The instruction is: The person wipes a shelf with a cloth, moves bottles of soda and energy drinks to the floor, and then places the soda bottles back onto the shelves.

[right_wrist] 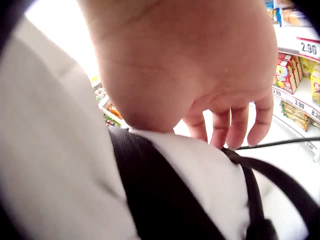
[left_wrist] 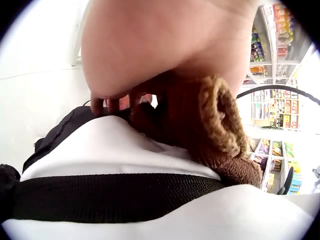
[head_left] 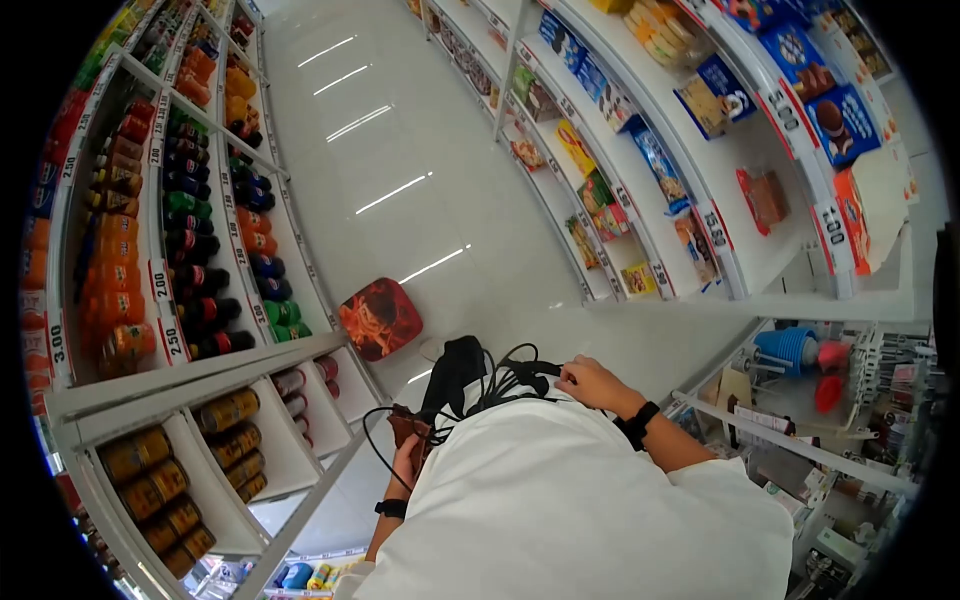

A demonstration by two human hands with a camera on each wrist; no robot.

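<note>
Low at the front of the white shirt, my left hand [head_left: 404,468] grips a brown fuzzy item [head_left: 404,424]. In the left wrist view the brown fuzzy item [left_wrist: 227,132] shows a lighter tan, fleecy edge, and its far side is hidden behind the palm and curled fingers [left_wrist: 114,104]. My right hand [head_left: 597,386] is at the other side of the waist, beside a bundle of black cables [head_left: 505,380]. From the right wrist, its fingers [right_wrist: 239,127] hang loosely bent, with nothing seen between them, and their tips come close to a black strap [right_wrist: 272,172].
Shelves of bottled drinks [head_left: 190,240] line the left, with cans [head_left: 160,490] on the nearer shelf. Packaged snacks [head_left: 590,190] fill shelves on the right. A red printed stool [head_left: 380,318] stands on the pale floor [head_left: 370,130] ahead. Blue baskets [head_left: 786,347] hang at the lower right.
</note>
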